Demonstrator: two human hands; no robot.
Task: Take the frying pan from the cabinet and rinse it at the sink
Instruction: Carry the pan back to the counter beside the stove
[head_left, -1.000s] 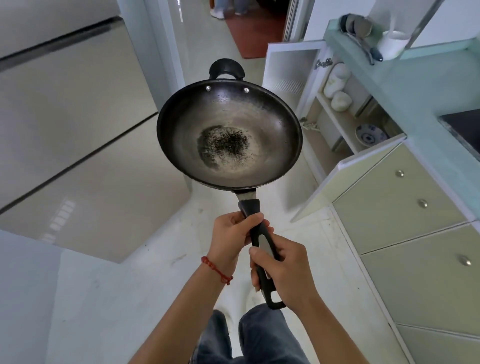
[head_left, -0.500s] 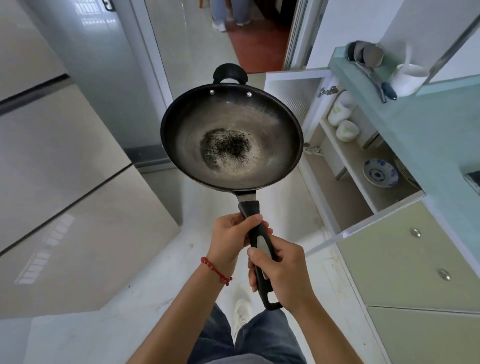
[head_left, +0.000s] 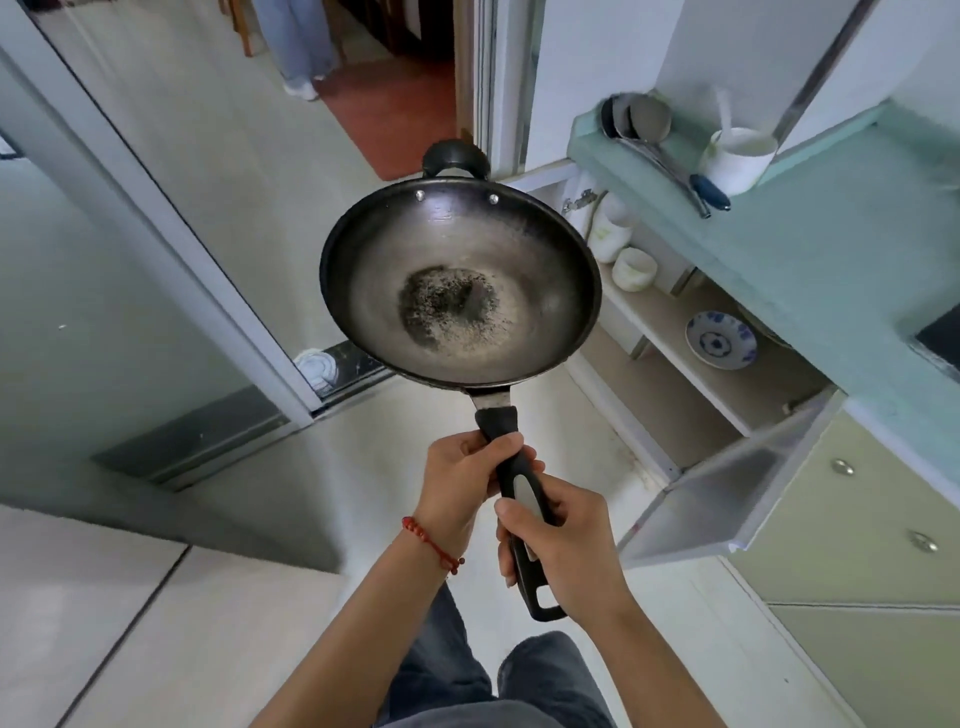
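Fingers of left hand and right hand wrapped around frying pan handle, seemingly level.

The frying pan is dark and round, with a burnt, speckled patch at its centre, a small loop handle on the far rim and a long black handle toward the viewer. It is held level above the floor, beside the open cabinet

No readable text, label, brand, number or sign anywhere: none on the black-handled dark steel frying pan beyond the fingers, none on the pale green cabinet fronts.
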